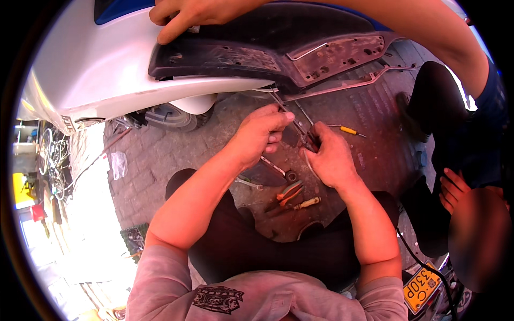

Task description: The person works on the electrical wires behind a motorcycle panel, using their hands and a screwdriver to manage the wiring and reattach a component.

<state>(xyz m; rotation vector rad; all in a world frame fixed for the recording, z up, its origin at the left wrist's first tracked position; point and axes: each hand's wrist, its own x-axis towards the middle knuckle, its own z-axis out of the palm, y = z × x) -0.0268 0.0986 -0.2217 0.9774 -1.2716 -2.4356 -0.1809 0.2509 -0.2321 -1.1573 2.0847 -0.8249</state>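
Observation:
My left hand [262, 134] is closed, thumb and forefinger pinching a thin dark metal strip [297, 127] just below the scooter's lower edge. Lower down, my right hand [333, 158] is wrapped round the end of the same narrow metal piece, whose exact kind I cannot make out. A slim rod [303, 111] slants down towards the right fist as well. Above both hands is the black scooter footboard [225, 56], joined to a white body panel [101, 64]. An L-shaped hex key [308, 52] lies on the footboard.
Pliers with orange-green handles [290, 193], a wooden-handled tool [308, 203], a ratchet [276, 167] and a yellow screwdriver [350, 131] lie on the paving. A co-worker's hand [198, 12] rests on the scooter; that person's legs [441, 101] are at right. A yellow licence plate [423, 287] stands lower right.

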